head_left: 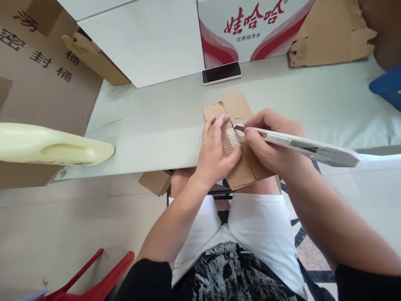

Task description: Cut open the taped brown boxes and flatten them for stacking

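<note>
A small flat cardboard box [239, 109] lies at the near edge of the pale table [163, 121], partly over my lap. My left hand [216, 152] presses down on its left half, fingers together and curled over the taped seam [232, 138]. My right hand [269, 144] is closed around a white utility knife [308, 147], whose blade tip [239, 128] touches the tape at the box's middle, just beside my left fingertips.
A phone [221, 72] lies face up behind the box. A red-and-white printed carton [250, 29] and brown cardboard [332, 33] stand at the back. A large brown carton [40, 71] and a cream plastic object [53, 144] are on the left, a blue item [388, 85] at right.
</note>
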The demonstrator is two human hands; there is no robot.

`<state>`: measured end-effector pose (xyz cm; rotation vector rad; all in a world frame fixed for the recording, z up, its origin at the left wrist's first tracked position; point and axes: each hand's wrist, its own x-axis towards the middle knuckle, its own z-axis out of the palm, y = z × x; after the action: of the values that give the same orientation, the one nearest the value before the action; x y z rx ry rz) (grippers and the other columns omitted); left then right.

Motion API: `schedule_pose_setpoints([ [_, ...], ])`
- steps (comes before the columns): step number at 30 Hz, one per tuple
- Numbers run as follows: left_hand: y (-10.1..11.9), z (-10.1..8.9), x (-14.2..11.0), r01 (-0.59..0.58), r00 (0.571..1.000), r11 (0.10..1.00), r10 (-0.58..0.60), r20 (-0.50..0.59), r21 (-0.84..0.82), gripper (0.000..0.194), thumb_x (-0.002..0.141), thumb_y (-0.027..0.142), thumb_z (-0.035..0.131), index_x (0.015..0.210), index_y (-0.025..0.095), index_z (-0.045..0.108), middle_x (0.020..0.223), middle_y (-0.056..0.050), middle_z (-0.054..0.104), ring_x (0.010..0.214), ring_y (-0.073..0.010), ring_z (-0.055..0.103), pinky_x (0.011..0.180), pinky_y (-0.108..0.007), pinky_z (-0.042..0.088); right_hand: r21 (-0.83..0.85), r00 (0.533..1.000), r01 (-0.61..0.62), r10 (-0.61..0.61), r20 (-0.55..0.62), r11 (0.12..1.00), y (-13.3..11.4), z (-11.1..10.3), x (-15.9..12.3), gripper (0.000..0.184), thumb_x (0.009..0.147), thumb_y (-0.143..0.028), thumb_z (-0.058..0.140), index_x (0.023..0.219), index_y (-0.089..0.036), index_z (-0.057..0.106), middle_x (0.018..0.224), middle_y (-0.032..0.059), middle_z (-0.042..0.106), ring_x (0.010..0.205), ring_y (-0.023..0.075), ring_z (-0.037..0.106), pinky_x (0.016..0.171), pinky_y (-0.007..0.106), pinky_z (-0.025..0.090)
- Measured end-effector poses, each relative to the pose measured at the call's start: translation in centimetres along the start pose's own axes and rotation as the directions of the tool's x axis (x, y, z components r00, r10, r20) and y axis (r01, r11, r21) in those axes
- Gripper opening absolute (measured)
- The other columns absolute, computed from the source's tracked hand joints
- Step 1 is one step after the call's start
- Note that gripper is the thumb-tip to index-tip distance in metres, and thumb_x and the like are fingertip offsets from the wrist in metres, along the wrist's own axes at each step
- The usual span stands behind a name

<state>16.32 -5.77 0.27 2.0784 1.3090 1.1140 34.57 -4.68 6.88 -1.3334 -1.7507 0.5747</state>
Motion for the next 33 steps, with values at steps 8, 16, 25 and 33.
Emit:
schedule_pose_setpoints([
  [8,-0.1,0.2,0.0,0.002,1.000,1.000,-0.002,-0.018,-0.011,0.065,0.100,0.046,0.062,0.156,0.031,0.033,0.160,-0.012,0.053,0.161,-0.0365,0.034,0.133,-0.061,0.029,-0.135,0.997,0.066,-0.069,-0.021,0.989,0.9,1.0,0.1,0.003,0.082,-0.028,0.070,0.081,-0.028,0.067,0.068,-0.0010,0.073,0.060,0.0201,0.067,0.059,0.036,0.052],
  [16,0.1,0.4,-0.1,0.010,1.000,1.000,-0.010,-0.027,-0.014,0.065,0.097,0.039,0.065,0.154,0.031,0.035,0.158,-0.012,0.054,0.160,-0.0366,0.035,0.133,-0.062,0.031,-0.098,0.997,0.073,-0.075,-0.009,0.993,1.0,0.9,-0.1,0.005,0.084,-0.033,0.071,0.087,-0.029,0.070,0.073,0.0003,0.075,0.062,0.0232,0.070,0.060,0.039,0.053],
  [25,0.4,0.4,-0.2,0.010,0.999,1.000,-0.011,-0.046,-0.019,0.062,0.097,0.037,0.064,0.153,0.030,0.037,0.156,-0.012,0.056,0.159,-0.0359,0.037,0.132,-0.062,0.032,-0.064,0.998,0.057,-0.055,0.022,0.996,1.3,1.0,-0.3,0.006,0.085,-0.034,0.073,0.086,-0.030,0.069,0.072,-0.0013,0.074,0.063,0.0214,0.067,0.062,0.036,0.051],
  [33,-0.3,0.7,0.0,0.002,0.998,1.000,-0.003,-0.067,-0.017,0.060,0.098,0.038,0.065,0.152,0.028,0.040,0.154,-0.013,0.057,0.156,-0.0343,0.040,0.131,-0.057,0.035,-0.213,0.993,-0.016,0.040,0.113,0.977,0.9,1.8,0.8,0.011,0.081,-0.030,0.071,0.074,-0.028,0.063,0.068,0.0015,0.072,0.059,0.0230,0.060,0.058,0.036,0.041],
])
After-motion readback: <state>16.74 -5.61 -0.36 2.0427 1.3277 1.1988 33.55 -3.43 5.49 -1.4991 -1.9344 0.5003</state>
